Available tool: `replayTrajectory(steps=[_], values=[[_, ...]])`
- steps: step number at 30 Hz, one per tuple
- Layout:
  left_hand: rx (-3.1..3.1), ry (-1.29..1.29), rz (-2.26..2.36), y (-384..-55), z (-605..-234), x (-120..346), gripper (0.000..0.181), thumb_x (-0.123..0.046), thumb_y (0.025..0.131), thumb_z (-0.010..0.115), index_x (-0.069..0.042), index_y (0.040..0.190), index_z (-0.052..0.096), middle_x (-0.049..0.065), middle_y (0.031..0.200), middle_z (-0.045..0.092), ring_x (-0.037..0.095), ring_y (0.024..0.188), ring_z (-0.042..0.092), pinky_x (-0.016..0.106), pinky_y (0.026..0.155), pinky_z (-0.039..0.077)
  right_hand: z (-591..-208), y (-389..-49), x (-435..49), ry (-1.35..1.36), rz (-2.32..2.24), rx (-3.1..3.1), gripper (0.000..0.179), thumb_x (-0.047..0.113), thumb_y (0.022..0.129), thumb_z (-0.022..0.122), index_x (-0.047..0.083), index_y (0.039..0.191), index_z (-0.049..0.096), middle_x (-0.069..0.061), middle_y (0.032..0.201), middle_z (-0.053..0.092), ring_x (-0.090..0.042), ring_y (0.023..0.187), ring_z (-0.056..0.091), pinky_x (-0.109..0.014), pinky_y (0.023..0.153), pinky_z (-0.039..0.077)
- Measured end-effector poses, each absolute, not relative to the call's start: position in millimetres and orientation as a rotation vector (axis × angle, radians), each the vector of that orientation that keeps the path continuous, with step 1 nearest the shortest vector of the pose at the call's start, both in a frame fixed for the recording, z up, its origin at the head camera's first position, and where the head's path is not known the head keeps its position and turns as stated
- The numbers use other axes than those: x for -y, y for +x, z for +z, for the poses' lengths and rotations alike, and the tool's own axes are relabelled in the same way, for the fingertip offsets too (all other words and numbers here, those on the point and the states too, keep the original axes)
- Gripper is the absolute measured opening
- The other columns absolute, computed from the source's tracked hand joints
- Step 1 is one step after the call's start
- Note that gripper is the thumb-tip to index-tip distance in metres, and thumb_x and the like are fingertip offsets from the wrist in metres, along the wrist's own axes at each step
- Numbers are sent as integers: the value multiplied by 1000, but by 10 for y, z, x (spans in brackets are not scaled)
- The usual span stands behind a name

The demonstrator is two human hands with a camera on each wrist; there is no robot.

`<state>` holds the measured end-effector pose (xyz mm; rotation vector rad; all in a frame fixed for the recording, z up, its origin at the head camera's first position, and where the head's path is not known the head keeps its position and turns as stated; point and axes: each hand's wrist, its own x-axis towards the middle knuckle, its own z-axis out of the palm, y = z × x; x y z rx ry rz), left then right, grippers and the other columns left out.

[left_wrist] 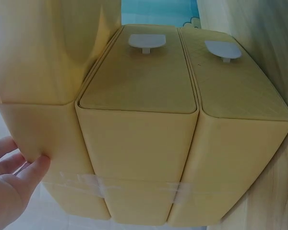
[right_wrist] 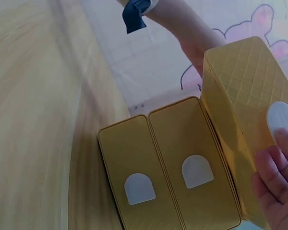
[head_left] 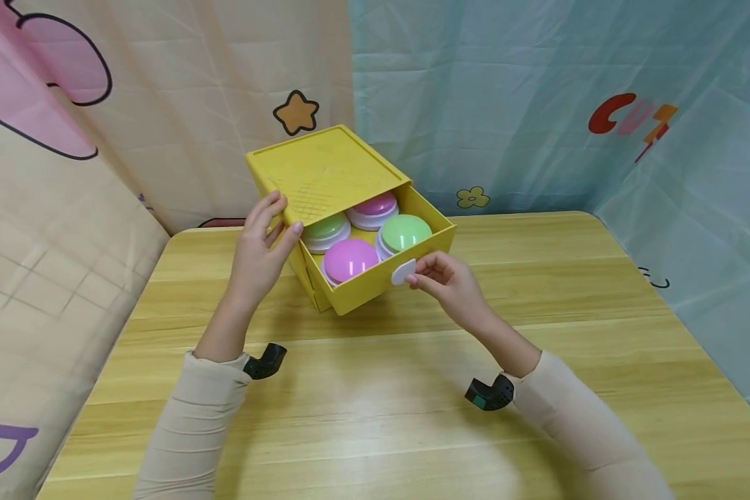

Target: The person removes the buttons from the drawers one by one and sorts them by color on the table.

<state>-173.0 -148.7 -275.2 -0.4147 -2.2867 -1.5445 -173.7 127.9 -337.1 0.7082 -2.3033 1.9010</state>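
Observation:
A yellow drawer cabinet stands on the table, turned at an angle. Its top drawer is pulled partway out and holds several domed pieces with white rims, among them a pink dome and a green dome; the cabinet top covers some in part. My right hand pinches the drawer's white pull tab between thumb and fingers. Against the cabinet's left side and upper front corner rests my left hand, its fingers extended. In the left wrist view, the lower drawers are closed, each with a white tab.
The wooden table extends in front of the cabinet and to both sides. Printed cloth hangs close behind the cabinet. Clear tape runs across the cabinet's side. A black wrist camera sticks out from each cuff.

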Motion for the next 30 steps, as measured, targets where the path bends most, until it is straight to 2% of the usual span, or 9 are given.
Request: replayTrajectory(steps=[13, 30], values=[[2298, -416, -1537, -1734, -2756, 1483, 49, -11, 91, 54, 10, 131, 36, 16, 141, 25, 26, 126, 31, 35, 101, 31, -3458, -1460, -1520, 726, 1773, 2334, 11, -2, 79, 64, -4, 86, 56, -12, 82, 61, -17, 75, 59, -26, 71, 53], [2285, -436, -1548, -1732, -2779, 1499, 49, -11, 91, 53, 11, 131, 36, 16, 142, 24, 25, 127, 30, 36, 102, 31, -3560, -1356, -1578, 720, 1823, 2289, 12, -5, 79, 63, -6, 89, 55, -14, 83, 60, -15, 78, 60, -25, 72, 53]])
